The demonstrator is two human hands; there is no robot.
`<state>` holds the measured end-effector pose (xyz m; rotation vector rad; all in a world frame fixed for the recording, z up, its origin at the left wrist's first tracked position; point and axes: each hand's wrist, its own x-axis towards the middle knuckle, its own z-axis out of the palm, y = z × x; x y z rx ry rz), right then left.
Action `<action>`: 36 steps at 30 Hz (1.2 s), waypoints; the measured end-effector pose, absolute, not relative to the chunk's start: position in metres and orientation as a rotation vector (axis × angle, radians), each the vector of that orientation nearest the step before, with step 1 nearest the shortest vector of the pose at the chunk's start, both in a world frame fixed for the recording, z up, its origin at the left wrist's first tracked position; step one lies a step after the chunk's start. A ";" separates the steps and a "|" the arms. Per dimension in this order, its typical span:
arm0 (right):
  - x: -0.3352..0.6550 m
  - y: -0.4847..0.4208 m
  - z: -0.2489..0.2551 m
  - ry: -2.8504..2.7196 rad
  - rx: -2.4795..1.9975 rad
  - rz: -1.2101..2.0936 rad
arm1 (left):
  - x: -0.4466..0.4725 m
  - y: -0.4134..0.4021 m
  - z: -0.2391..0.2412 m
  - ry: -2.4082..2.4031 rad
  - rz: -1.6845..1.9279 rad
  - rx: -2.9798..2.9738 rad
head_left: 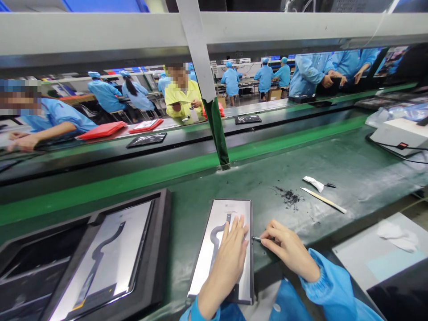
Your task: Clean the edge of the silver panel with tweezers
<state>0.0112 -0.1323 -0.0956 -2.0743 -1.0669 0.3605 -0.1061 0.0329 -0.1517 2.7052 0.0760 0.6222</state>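
Head view: right hand pinches thin tool; left hand flat on panel.

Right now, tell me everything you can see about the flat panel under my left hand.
The panel is a long, thin rectangle with a dark frame and a pale grey, glossy-looking face bearing a dark curved strip. It lies flat on the green bench, running away from the person. The left hand rests flat on it; the right hand holds a thin tool to its right edge.

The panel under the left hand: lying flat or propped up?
Flat: the panel lies on the green bench, left hand pressed on it.
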 end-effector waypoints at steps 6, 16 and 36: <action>0.011 -0.130 -0.096 -1.016 -2.070 0.365 | -0.106 0.033 -0.151 0.072 0.645 2.699; 0.011 -0.128 -0.099 -0.957 -2.075 0.378 | -0.106 0.032 -0.149 0.089 0.634 2.739; 0.014 -0.121 -0.101 -0.905 -2.024 0.383 | -0.106 0.032 -0.150 0.060 0.697 2.771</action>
